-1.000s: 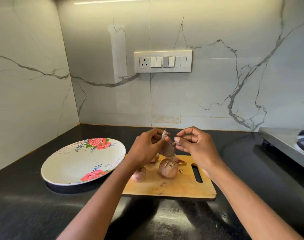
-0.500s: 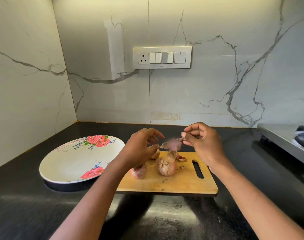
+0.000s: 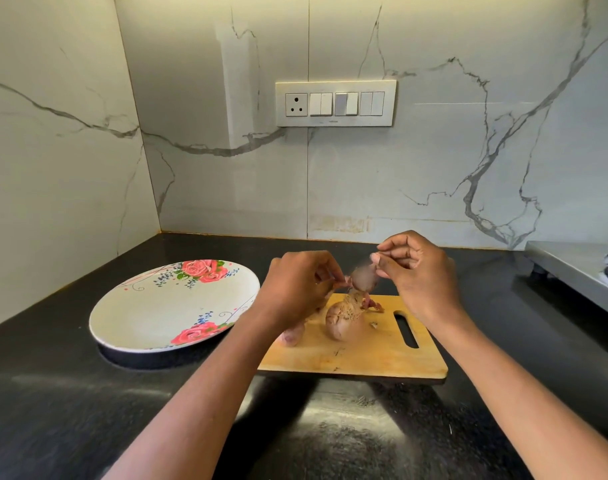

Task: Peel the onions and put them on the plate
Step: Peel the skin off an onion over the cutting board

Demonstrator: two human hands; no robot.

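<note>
1. My left hand (image 3: 295,289) hovers over the left end of the cutting board (image 3: 358,355), its fingers curled in and pinching a small scrap of onion skin (image 3: 345,280) at their tips.
2. My right hand (image 3: 420,271) is raised at about 1 o'clock from the board's middle; its fingers are bent tight and pinch a loose, blurred piece of peel (image 3: 364,278) that hangs between my two hands.
3. A whole onion (image 3: 342,322) lies on the board directly beneath that peel, with its papery skin on and its dry top pointing up.
4. A second, smaller onion (image 3: 290,336) sits at the board's left edge, at 9 o'clock from the first, partly hidden under my left wrist.
5. A few scraps of peel (image 3: 373,304) lie on the board at 2 o'clock from the larger onion.
6. The flowered plate (image 3: 150,313) rests on the black desk (image 3: 53,393) at 9 o'clock from the board, just beside it, with no onion on it.
</note>
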